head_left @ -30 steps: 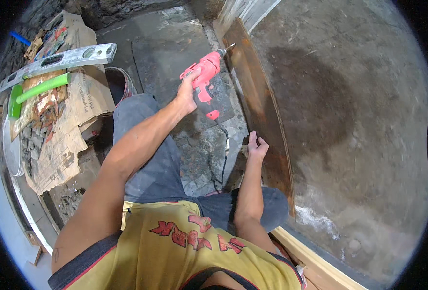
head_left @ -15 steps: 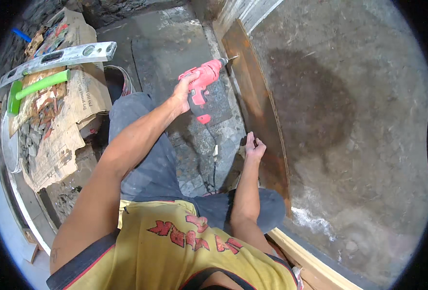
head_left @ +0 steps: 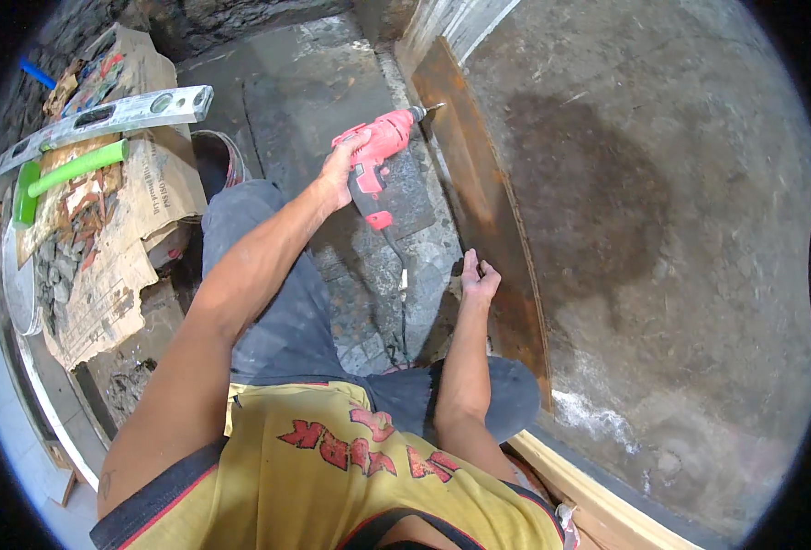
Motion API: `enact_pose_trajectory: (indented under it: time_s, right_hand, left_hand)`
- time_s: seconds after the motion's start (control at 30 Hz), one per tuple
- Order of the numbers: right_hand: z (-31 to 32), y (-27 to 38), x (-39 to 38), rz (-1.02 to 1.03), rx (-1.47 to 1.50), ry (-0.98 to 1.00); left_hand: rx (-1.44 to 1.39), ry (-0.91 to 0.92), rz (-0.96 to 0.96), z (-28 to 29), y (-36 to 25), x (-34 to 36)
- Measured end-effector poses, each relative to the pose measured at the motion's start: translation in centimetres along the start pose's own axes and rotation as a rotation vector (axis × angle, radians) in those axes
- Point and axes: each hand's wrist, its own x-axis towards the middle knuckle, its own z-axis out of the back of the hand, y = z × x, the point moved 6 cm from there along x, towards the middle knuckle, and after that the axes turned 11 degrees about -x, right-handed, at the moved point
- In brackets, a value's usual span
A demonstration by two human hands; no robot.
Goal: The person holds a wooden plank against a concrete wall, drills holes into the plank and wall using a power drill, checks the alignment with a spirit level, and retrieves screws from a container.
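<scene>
Nearest, I see my right hand [head_left: 481, 278] by the brown board [head_left: 483, 197], fingers loosely parted; can't tell if they touch it. Further out, left of the board, my left hand [head_left: 338, 172] has fingers wrapped round the red drill [head_left: 385, 138], bit [head_left: 434, 107] at the board's far end. Off left: green mallet [head_left: 77, 169], then silver level [head_left: 126, 113], over cardboard [head_left: 175, 183].

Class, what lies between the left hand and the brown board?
In the head view, the pink drill lies between: the left hand grips it, its bit toward the brown board.
</scene>
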Motion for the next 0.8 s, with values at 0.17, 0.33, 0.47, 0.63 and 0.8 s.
enact_pose_trajectory:
  time_s: [0.17,0.33,0.47,0.63,0.8]
  right_hand:
    - [0.2,-0.4,-0.5,-0.001,0.045,-0.109]
    - [0.7,-0.3,-0.4,0.005,0.054,-0.171]
    - [0.2,-0.4,-1.2,-0.029,0.033,-0.154]
    - [1.3,0.2,0.1,-0.03,0.029,-0.2]
    - [1.8,0.4,0.5,-0.03,-0.083,-0.151]
  left_hand:
    - [0.076,0.015,-0.004,-0.3,-1.9,0.3]
    - [0.222,-0.131,0.062,-0.4,-3.8,1.1]
    - [0.397,-0.251,-0.082,0.7,-5.4,1.7]
    - [0.469,-0.157,-0.008,1.4,-4.3,2.2]
    - [0.296,-0.311,-0.117,2.0,-5.5,3.1]
